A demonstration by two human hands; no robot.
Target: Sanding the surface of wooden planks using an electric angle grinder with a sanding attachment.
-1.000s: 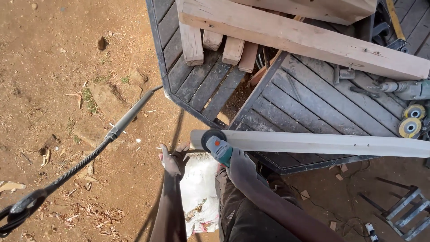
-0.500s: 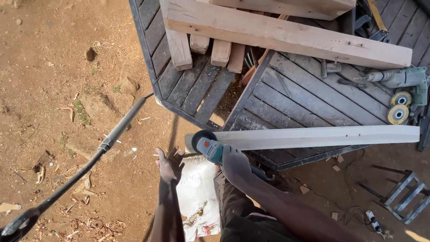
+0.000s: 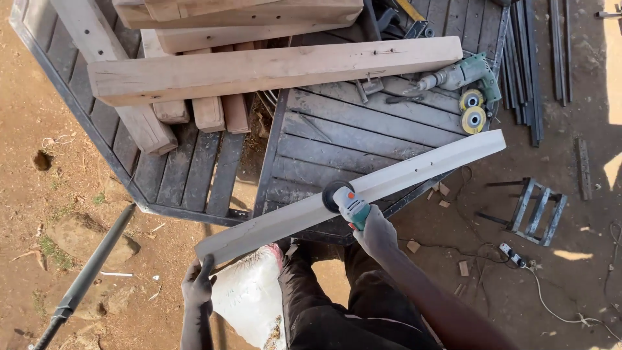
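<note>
1. The left hand [image 3: 197, 285] is closed around the near end of the pale plank [image 3: 350, 194].
2. The plank, long, smooth and whitish, slants over the dark slatted worktop [image 3: 363, 133].
3. The right hand [image 3: 376, 233] is wrapped around a teal angle grinder [image 3: 343, 198], its disc against the plank's middle.

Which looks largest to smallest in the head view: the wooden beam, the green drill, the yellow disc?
1. Wooden beam, by far the largest.
2. Green drill.
3. Yellow disc, smallest.
All three lie at similar distance from the camera.
</note>
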